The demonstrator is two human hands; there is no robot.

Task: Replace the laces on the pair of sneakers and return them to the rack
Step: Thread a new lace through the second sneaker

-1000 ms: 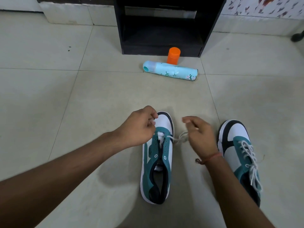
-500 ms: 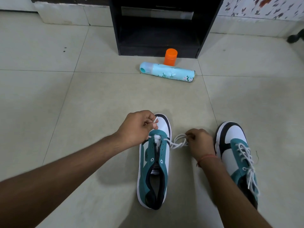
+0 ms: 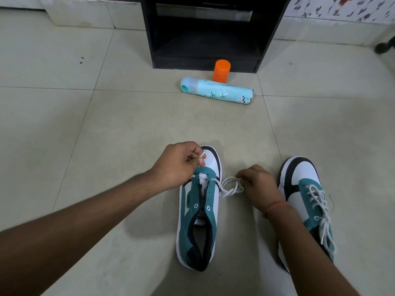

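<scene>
Sneakers lie on the floor [image 3: 106,129] in the head view's lower half: the unlaced sneaker [image 3: 197,212] at lower centre, the laced sneaker [image 3: 307,201] at lower right. A white lace [image 3: 229,186] runs only through the front eyelets. The left hand [image 3: 181,162] pinches one lace end above the toe; the right hand [image 3: 256,182] pinches the loose loops beside the shoe. Likely trouble: uneven pulling could leave one end too short, or drag it back out of its eyelet. The slack loops may also twist or knot. The rack [image 3: 207,33] stands at upper centre, with a spray can [image 3: 218,90] and orange cap [image 3: 221,70] lying in front, which could obstruct the return.
</scene>
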